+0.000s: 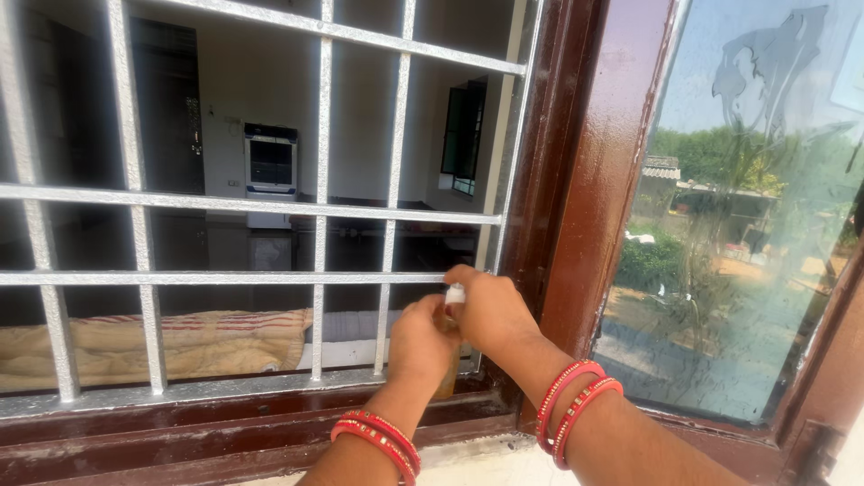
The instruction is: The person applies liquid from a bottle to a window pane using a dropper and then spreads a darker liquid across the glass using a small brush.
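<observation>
At lower centre, the left hand (418,346) gripped a bottle (447,364) steady while right hand (490,310) fingers closed on its white cap (455,293).

Outside a house, peering in through a barred window (225,202): bed with striped blanket (180,342) at 8 o'clock, air cooler (271,162) at 11, brown wooden shutter (720,225) at 3.

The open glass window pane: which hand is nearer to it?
Right. The right hand is on the bottle's white cap, closer to the glass pane; the left hand holds the bottle further left.
</observation>
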